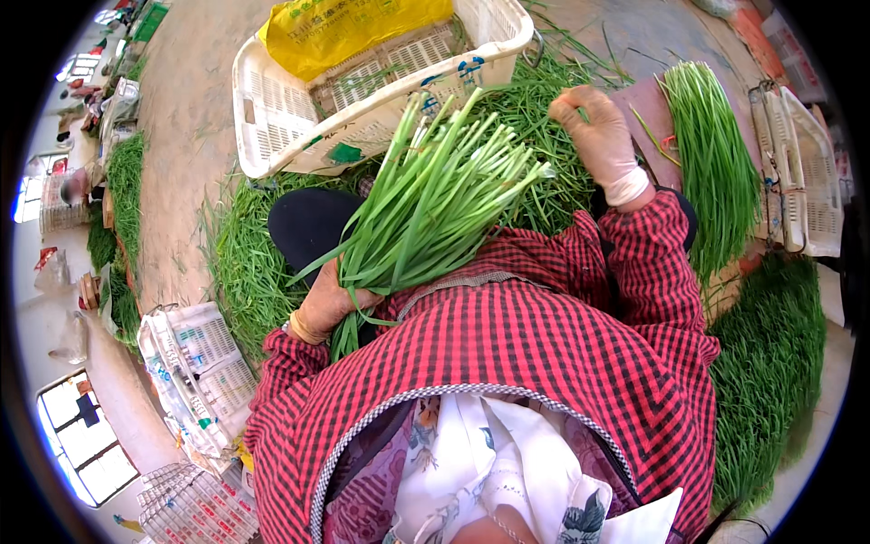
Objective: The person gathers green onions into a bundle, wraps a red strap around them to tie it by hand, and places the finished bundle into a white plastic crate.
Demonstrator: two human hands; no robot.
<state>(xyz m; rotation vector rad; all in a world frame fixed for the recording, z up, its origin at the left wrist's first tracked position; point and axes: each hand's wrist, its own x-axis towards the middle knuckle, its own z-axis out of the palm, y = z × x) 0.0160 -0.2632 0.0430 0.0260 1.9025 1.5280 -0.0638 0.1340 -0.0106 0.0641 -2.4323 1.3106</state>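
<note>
My left hand (pixel 333 302), in a thin glove, grips a loose bunch of garlic chives (pixel 435 211) near its leafy end. The pale cut stems fan out up and to the right, above my lap. My right hand (pixel 601 136), also gloved, is raised to the right of the stem ends, apart from the bunch. Its fingers are curled with thumb and fingertips close together. A blurred green strand runs towards those fingertips, but whether they pinch it is unclear. Loose green leaves (pixel 544 163) lie heaped on the floor below my hands.
Ahead stands a white plastic crate (pixel 272 136) with a yellow printed sack (pixel 353 34) in it. To the right, a neat chive bundle (pixel 714 149) lies on a board (pixel 635 115), near a larger green pile (pixel 768 381). More crates stand left (pixel 204 367) and right (pixel 809 163).
</note>
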